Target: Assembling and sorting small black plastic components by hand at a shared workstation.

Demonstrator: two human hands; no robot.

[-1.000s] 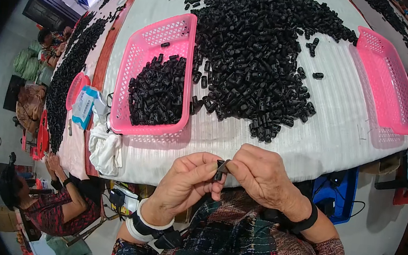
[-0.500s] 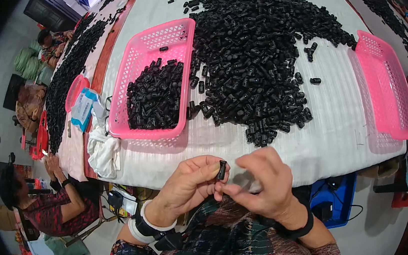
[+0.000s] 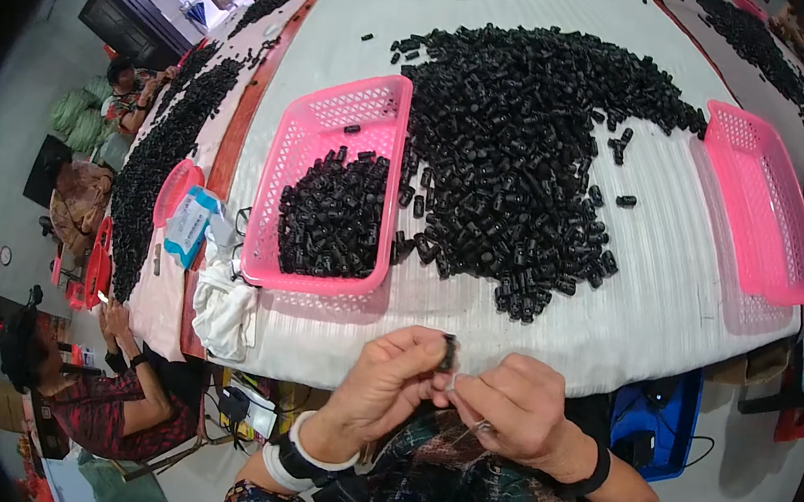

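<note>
My left hand (image 3: 385, 385) is closed, pinching a small black cylindrical piece (image 3: 448, 352) upright between thumb and fingertips. Close beside it is my right hand (image 3: 515, 410), its fingers curled together and their tips near the lower end of that piece. A thin, shiny, pale sliver (image 3: 473, 430) shows at the right fingers; its kind is not clear. Both hands are over my lap at the table's near edge. Beyond them a big heap of similar black pieces (image 3: 521, 165) covers the white cloth (image 3: 453, 321).
Left of the heap stands a pink basket (image 3: 314, 283) partly filled with black pieces. Another pink basket (image 3: 769, 209) lies at the right. A white rag (image 3: 225, 310) and a wipes packet (image 3: 191, 225) are at the left edge. A blue bin (image 3: 669, 430) sits below; a co-worker (image 3: 122, 398) is seated left.
My right hand has gone from spread fingers to curled ones beside the piece. The left hand keeps its pinch. The whole view has shifted slightly, the table appearing lower and further right.
</note>
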